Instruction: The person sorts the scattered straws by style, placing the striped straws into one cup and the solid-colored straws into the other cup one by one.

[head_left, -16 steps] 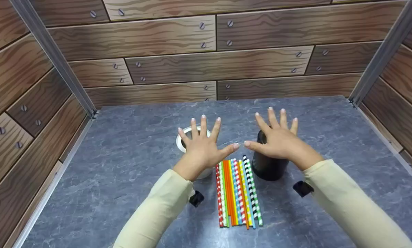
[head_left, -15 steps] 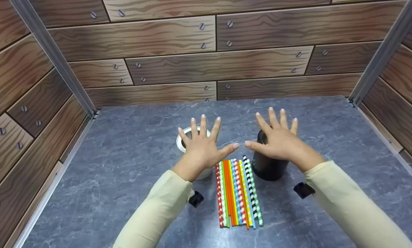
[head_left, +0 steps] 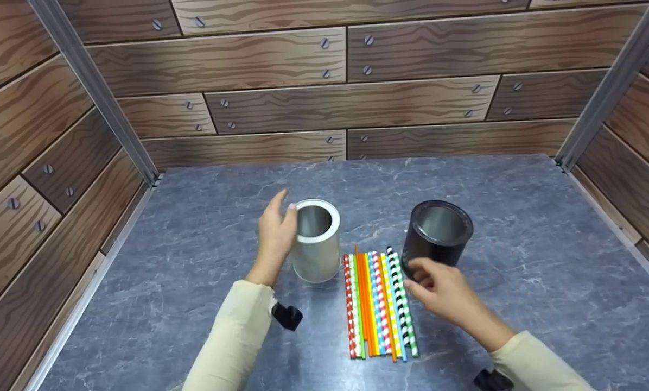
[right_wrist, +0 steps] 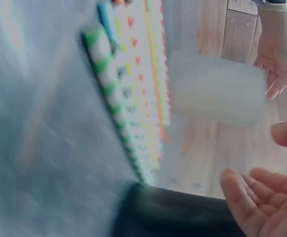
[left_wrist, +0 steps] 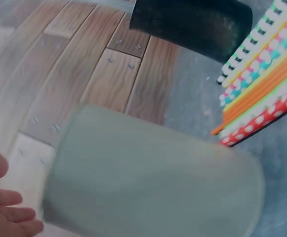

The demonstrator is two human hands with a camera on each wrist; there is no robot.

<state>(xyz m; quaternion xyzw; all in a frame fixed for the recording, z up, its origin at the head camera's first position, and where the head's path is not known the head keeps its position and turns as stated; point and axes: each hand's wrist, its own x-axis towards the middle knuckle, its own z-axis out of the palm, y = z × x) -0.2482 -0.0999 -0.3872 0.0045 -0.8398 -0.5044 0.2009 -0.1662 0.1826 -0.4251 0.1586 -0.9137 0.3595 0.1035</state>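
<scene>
A white cylindrical cup (head_left: 318, 260) stands upright, its mouth facing up. My left hand (head_left: 274, 231) is at the cup's left side by the rim, fingers loosely bent; the left wrist view shows the fingers (left_wrist: 15, 217) apart from its wall. To the right stands a black cylindrical cup (head_left: 432, 248), also upright. My right hand (head_left: 446, 290) hovers in front of it with loosely curled fingers and nothing between them. Between the cups lies a row of patterned and plain coloured drinking straws (head_left: 379, 304), side by side. In the right wrist view the straws (right_wrist: 143, 74) are blurred.
The grey marbled tabletop (head_left: 221, 217) is bordered by wood-plank-patterned walls (head_left: 281, 60) at the back and both sides. Metal posts (head_left: 102, 98) stand in the back corners. A small black wrist camera (head_left: 287, 316) sits at the left cuff.
Both hands were spread flat above the cups. The left hand has turned and moved left beside the white cup. The right hand has drawn back towards me, its fingers now curled. Both cup mouths are uncovered.
</scene>
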